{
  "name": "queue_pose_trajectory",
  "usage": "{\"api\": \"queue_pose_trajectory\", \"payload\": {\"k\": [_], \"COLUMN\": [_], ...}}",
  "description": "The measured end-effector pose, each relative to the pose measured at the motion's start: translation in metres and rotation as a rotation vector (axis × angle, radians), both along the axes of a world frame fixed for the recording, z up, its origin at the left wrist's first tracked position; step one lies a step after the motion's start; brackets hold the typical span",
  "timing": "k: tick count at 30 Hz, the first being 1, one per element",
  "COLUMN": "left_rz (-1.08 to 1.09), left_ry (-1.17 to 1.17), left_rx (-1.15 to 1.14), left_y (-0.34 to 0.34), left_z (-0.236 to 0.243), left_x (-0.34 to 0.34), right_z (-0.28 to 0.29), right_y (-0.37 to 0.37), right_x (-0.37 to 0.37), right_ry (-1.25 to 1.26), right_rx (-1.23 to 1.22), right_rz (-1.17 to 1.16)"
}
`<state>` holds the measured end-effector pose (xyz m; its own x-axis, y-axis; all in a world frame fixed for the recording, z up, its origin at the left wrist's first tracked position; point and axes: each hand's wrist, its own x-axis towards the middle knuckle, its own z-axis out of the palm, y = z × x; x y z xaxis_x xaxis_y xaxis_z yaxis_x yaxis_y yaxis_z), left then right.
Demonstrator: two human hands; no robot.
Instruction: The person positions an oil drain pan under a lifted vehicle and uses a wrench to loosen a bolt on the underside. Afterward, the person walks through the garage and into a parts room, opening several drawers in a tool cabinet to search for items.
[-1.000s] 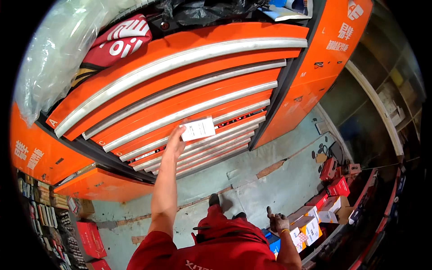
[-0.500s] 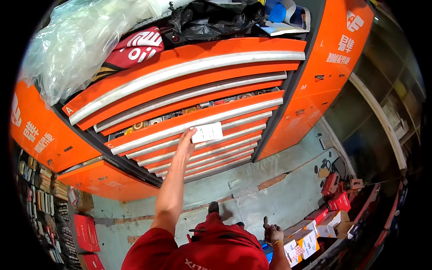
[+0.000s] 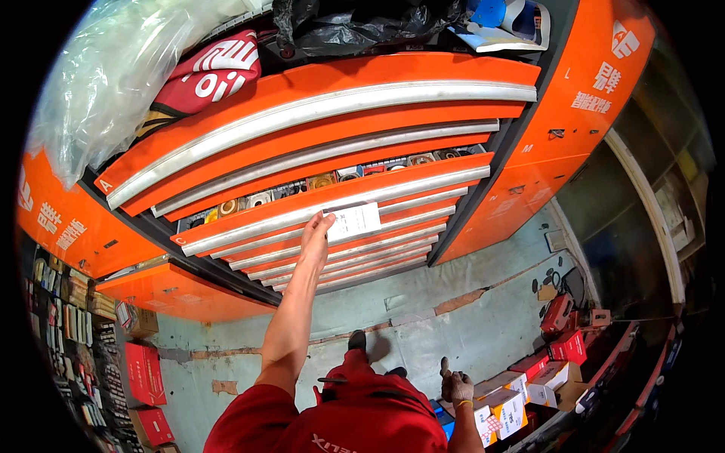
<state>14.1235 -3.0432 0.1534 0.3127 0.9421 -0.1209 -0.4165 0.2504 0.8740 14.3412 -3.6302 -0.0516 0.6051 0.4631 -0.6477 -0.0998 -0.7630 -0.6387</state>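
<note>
My left hand (image 3: pixel 316 231) reaches up to the front of an orange drawer cabinet, its fingers closed at the left edge of a white card (image 3: pixel 355 221) with small dark print. The card lies over the silver handle (image 3: pixel 423 189) of a partly pulled-out drawer. Whether my fingers also hook that handle, I cannot tell. Inside the drawer, small boxes and ring-shaped parts (image 3: pixel 321 181) show in a row. Low on the right, my right hand (image 3: pixel 458 389) hangs with fingers curled, and something small and dark (image 3: pixel 444 368) sticks up from it, too small to name.
Clear plastic wrap (image 3: pixel 121 83), a red printed bag (image 3: pixel 211 72) and black plastic (image 3: pixel 362 30) lie on the cabinet top. Open cartons (image 3: pixel 513 411) and red boxes (image 3: pixel 568 347) stand at lower right, packed shelves (image 3: pixel 72 332) at left. Scraps lie on the green floor (image 3: pixel 408 332).
The drawer gapes a little wider and more of its contents show. The cabinet appears slightly larger in view. My left hand stays at the card; my right hand hardly moves.
</note>
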Motion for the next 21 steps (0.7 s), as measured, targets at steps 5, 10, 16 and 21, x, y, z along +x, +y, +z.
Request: {"api": "queue_pose_trajectory", "payload": {"k": [5,10,16,21], "left_rz": [0.086,0.070,0.067,0.198], "left_ry": [-0.133,-0.194,-0.059,-0.067], "left_rx": [0.011,-0.048,-0.120,0.004], "left_y": [-0.006,-0.005,-0.025,-0.020], "left_z": [0.012,0.028,0.033,0.029], "left_x": [0.018,0.023,0.029,0.029], "right_z": [0.011,-0.002,0.013,-0.038], "right_y": [0.012,0.007,-0.024,-0.072], "right_x": [0.006,0.009,0.007,-0.001], "right_ry": [0.036,-0.043,-0.235,0.142], "right_rx": [0.035,0.146,0.133,0.365], "right_rz": [-0.051,0.140,0.335,-0.379]}}
